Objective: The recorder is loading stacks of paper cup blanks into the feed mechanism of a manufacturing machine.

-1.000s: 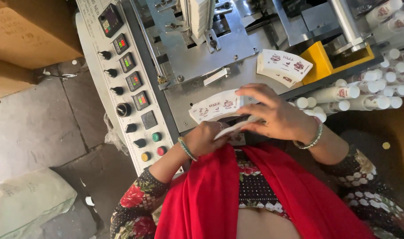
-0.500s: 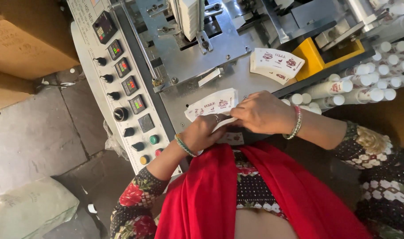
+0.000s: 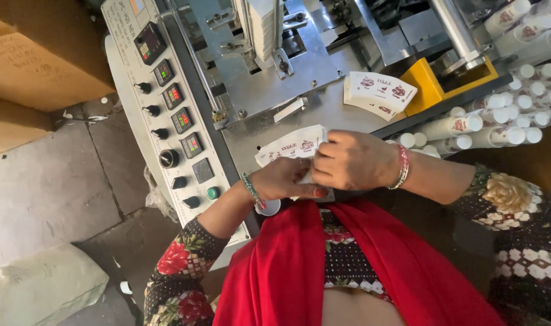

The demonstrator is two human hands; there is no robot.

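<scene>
Both hands meet over a stack of flat, fan-shaped paper cup blanks (image 3: 289, 145), white with red print, lying on the steel machine table (image 3: 269, 84). My left hand (image 3: 286, 179), with a green bangle, grips the stack's near edge from below. My right hand (image 3: 352, 160), with a pink bangle, closes over its right end, fingers curled on the blanks. A second stack of printed blanks (image 3: 379, 92) rests farther back on the table, beside a yellow bracket (image 3: 428, 86).
A grey control panel (image 3: 174, 121) with knobs, small displays and a green button runs along the machine's left side. Rows of finished white paper cups (image 3: 499, 111) lie at the right. Cardboard boxes (image 3: 40, 60) and a pale sack (image 3: 40, 290) sit on the concrete floor at left.
My right hand has dropped from above the blanks onto their right end, closing toward my left hand. The stack now lies flatter and is more covered.
</scene>
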